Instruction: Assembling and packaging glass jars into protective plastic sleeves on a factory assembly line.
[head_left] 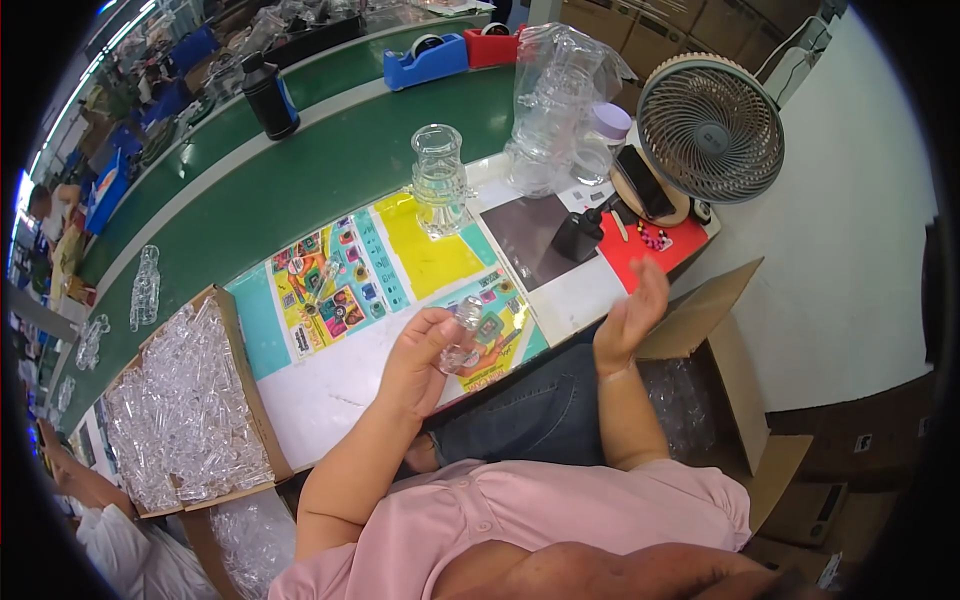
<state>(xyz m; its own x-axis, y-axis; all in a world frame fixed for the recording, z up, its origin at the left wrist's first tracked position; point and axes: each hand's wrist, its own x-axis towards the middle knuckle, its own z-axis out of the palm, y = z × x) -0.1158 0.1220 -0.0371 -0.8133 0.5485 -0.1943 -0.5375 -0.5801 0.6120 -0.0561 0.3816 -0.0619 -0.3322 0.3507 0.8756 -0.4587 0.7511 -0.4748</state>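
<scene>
Your left hand (415, 350) hides part of the clear piece (465, 328) in its grip. Left of the grip, pieces (185, 400) in the tray (252, 390) overlap too thickly to count, and the picture's edge cuts off a co-worker (125, 555). Right of it, your right forearm (635, 418) covers part of a carton (738, 390), contents unclear.

open gap between left hand (420, 357) and right hand (631, 322), clear vessel (438, 168) upright ahead, carton wall (253, 385) at left

Left hand (415, 350) grips clear piece (463, 330) over table (325, 400) near edge; right hand (630, 322) raised at same edge; fan (712, 132), right edge; box (247, 375), left edge.
</scene>
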